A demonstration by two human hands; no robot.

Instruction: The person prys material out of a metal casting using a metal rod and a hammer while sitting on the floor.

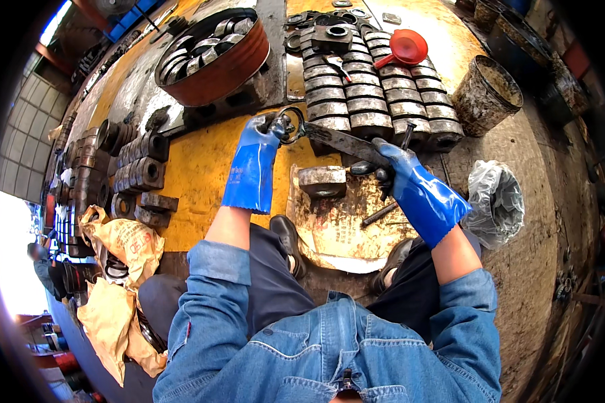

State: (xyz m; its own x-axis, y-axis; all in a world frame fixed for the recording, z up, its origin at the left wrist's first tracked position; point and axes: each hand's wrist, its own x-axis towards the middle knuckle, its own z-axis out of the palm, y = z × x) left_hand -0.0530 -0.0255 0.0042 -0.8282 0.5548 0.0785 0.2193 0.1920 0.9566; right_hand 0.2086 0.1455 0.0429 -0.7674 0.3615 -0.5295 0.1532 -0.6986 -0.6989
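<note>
One left hand point(265, 130) curls its fingers round a probably stiff, slippery ring point(301, 121) at twelve o'clock, best rim-held, right hand's point(395, 158) fingers closed on a bar point(344, 142).

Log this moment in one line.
Left hand: holds dark metal ring | Right hand: holds flat metal bar, tip near ring | Metal block: on stained sheet | Red pan: atop metal block rows

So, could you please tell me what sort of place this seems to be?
Probably a metal workshop, judging by the rows of metal blocks, the rust-red tub of metal parts, and the grimy bucket.
</note>
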